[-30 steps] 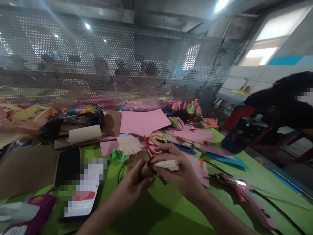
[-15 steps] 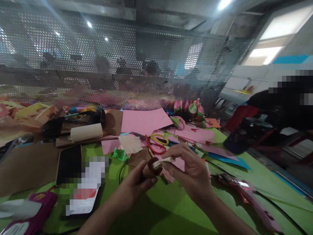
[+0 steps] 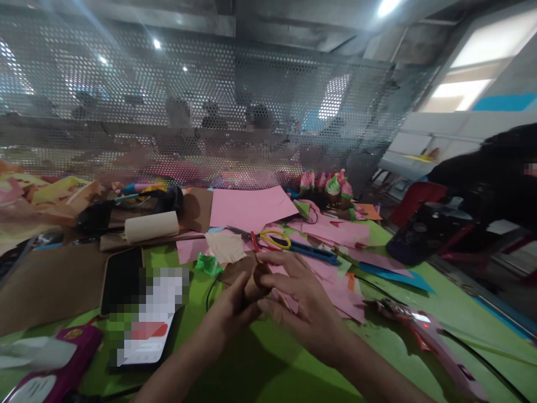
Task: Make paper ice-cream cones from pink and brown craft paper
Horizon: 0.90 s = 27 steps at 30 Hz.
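Note:
In the head view my left hand (image 3: 230,307) grips a small brown paper cone (image 3: 253,289), its thumb and fingers wrapped round the side and the open mouth tilted up and to the right. My right hand (image 3: 302,294) closes on the same cone from the right, index finger over the rim and thumb at the lower edge. Its fingers hide part of the mouth, and I cannot see inside. Just beyond lie scissors with a yellow and red handle (image 3: 274,239), a fringed cream paper piece (image 3: 225,247) and a crumpled green wrapper (image 3: 208,263).
Left are two phones (image 3: 121,281) (image 3: 157,324), a purple glue gun (image 3: 81,344) and a cream paper roll (image 3: 151,226). A pink glue gun (image 3: 440,341) with a black cord lies right. Pink paper (image 3: 251,208) and small paper cupcakes (image 3: 334,187) stand behind. A person (image 3: 495,168) sits at far right.
The rolled cream paper strip that my right hand held at the cone's mouth no longer shows. My right hand has moved left and down onto the cone's rim.

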Tool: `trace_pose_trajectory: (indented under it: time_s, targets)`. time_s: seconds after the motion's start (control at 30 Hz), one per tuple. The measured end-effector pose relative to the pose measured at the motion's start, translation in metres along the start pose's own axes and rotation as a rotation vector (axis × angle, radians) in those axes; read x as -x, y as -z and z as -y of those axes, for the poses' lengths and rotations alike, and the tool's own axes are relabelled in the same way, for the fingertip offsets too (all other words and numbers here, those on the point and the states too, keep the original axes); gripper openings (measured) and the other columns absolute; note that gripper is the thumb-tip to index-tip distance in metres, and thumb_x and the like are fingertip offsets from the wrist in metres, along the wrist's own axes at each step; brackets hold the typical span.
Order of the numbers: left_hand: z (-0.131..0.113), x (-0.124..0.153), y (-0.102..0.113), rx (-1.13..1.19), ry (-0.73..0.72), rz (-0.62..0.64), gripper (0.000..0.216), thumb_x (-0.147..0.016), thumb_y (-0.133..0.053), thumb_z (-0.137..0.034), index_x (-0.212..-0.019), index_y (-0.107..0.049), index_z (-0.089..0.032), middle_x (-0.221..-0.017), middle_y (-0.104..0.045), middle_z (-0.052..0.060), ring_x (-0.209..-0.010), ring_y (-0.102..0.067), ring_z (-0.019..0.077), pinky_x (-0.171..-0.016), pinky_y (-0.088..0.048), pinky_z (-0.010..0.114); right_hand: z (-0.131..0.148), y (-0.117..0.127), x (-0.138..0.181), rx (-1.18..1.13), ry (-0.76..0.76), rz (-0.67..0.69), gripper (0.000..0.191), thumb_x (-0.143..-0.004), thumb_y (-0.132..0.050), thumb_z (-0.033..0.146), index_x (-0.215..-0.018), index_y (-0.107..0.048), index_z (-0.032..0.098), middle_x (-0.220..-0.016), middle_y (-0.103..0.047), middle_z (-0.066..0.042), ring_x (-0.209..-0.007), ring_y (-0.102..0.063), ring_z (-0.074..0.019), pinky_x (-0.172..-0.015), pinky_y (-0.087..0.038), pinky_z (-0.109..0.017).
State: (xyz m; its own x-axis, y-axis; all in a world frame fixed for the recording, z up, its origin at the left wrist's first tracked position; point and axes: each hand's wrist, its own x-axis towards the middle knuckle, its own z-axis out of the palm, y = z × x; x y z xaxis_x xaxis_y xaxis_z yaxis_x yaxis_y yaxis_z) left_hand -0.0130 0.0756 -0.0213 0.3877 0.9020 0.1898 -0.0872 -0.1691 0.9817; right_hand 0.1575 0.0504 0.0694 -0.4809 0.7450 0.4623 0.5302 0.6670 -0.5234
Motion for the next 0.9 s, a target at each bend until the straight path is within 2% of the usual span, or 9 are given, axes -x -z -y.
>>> trace_pose_trajectory:
  time_s: [0.1, 0.2, 0.3, 0.4, 0.5, 0.57, 0.7, 0.8, 0.9]
  targets:
    - [-0.002, 0.003, 0.0, 0.019, 0.012, 0.018, 0.057, -0.079, -0.067, -0.034, -0.131, -0.051, -0.019, -0.136, -0.06, 0.014, -0.122, -0.057, 0.0313, -0.103, -0.044, 0.044, 0.007, -0.001, 0.0, 0.078, -0.001, 0.109, 0.005, -0.083, -0.069, 0.022, -0.086, -0.065, 0.022, -0.133, -0.058, -0.006, -0.122, -0.049, -0.0275, -0.102, -0.039, -0.045]
    - [-0.011, 0.008, -0.004, 0.043, 0.029, 0.031, 0.058, -0.081, -0.064, -0.028, -0.137, -0.047, -0.02, -0.141, -0.056, 0.012, -0.127, -0.053, 0.0289, -0.108, -0.04, 0.043, 0.011, -0.004, 0.003, 0.152, -0.008, 0.147, 0.012, -0.077, -0.073, 0.019, -0.081, -0.061, 0.021, -0.139, -0.055, -0.005, -0.127, -0.045, -0.0287, -0.106, -0.036, -0.046]
    - [-0.019, 0.007, -0.006, 0.042, 0.047, 0.033, 0.059, -0.08, -0.065, -0.026, -0.136, -0.048, -0.022, -0.137, -0.059, 0.009, -0.128, -0.052, 0.0278, -0.109, -0.039, 0.042, 0.01, -0.005, 0.005, 0.173, -0.012, 0.164, 0.013, -0.076, -0.073, 0.019, -0.081, -0.061, 0.022, -0.143, -0.052, -0.006, -0.13, -0.043, -0.0305, -0.107, -0.036, -0.049]
    - [-0.019, 0.002, -0.005, 0.061, 0.035, 0.038, 0.05, -0.078, -0.068, -0.034, -0.125, -0.057, -0.022, -0.123, -0.067, 0.008, -0.118, -0.059, 0.0282, -0.099, -0.047, 0.038, 0.009, -0.001, 0.006, 0.13, 0.021, 0.122, 0.015, -0.078, -0.07, 0.017, -0.092, -0.065, 0.023, -0.143, -0.052, -0.008, -0.132, -0.044, -0.0306, -0.107, -0.037, -0.049]
    - [-0.013, -0.001, -0.003, 0.073, 0.022, 0.016, 0.041, -0.076, -0.071, -0.042, -0.109, -0.063, -0.019, -0.101, -0.071, 0.007, -0.099, -0.064, 0.0258, -0.086, -0.051, 0.035, 0.006, 0.007, 0.006, 0.067, 0.059, -0.017, 0.026, -0.084, -0.065, 0.018, -0.108, -0.067, 0.028, -0.142, -0.053, -0.008, -0.131, -0.046, -0.029, -0.104, -0.041, -0.047]
    - [-0.008, 0.0, -0.003, 0.11, 0.032, -0.014, 0.04, -0.076, -0.073, -0.044, -0.105, -0.063, -0.019, -0.095, -0.069, 0.006, -0.092, -0.064, 0.0232, -0.08, -0.052, 0.032, 0.003, 0.011, 0.007, 0.076, 0.067, -0.084, 0.027, -0.086, -0.063, 0.018, -0.111, -0.068, 0.03, -0.141, -0.054, -0.008, -0.129, -0.049, -0.029, -0.101, -0.043, -0.047]
    - [-0.003, 0.003, -0.005, 0.222, 0.058, -0.019, 0.053, -0.075, -0.076, -0.041, -0.121, -0.058, -0.021, -0.101, -0.069, 0.005, -0.095, -0.065, 0.0217, -0.083, -0.052, 0.031, -0.001, 0.01, 0.01, 0.16, 0.056, -0.042, 0.032, -0.083, -0.066, 0.017, -0.113, -0.067, 0.028, -0.137, -0.056, -0.008, -0.126, -0.05, -0.0293, -0.098, -0.044, -0.047]
    - [0.001, 0.002, -0.006, 0.197, 0.028, 0.02, 0.048, -0.076, -0.075, -0.042, -0.115, -0.061, -0.019, -0.097, -0.07, 0.006, -0.091, -0.065, 0.0219, -0.083, -0.052, 0.033, 0.0, 0.006, 0.011, 0.187, 0.078, -0.018, 0.03, -0.084, -0.066, 0.018, -0.112, -0.067, 0.027, -0.137, -0.057, -0.008, -0.125, -0.05, -0.0288, -0.1, -0.042, -0.046]
    - [0.002, 0.002, -0.007, 0.136, 0.013, -0.004, 0.045, -0.075, -0.075, -0.042, -0.112, -0.062, -0.018, -0.097, -0.07, 0.007, -0.095, -0.065, 0.0247, -0.083, -0.051, 0.034, 0.003, 0.002, 0.012, 0.206, 0.071, 0.01, 0.023, -0.083, -0.065, 0.018, -0.105, -0.068, 0.024, -0.139, -0.055, -0.008, -0.125, -0.049, -0.0289, -0.102, -0.04, -0.047]
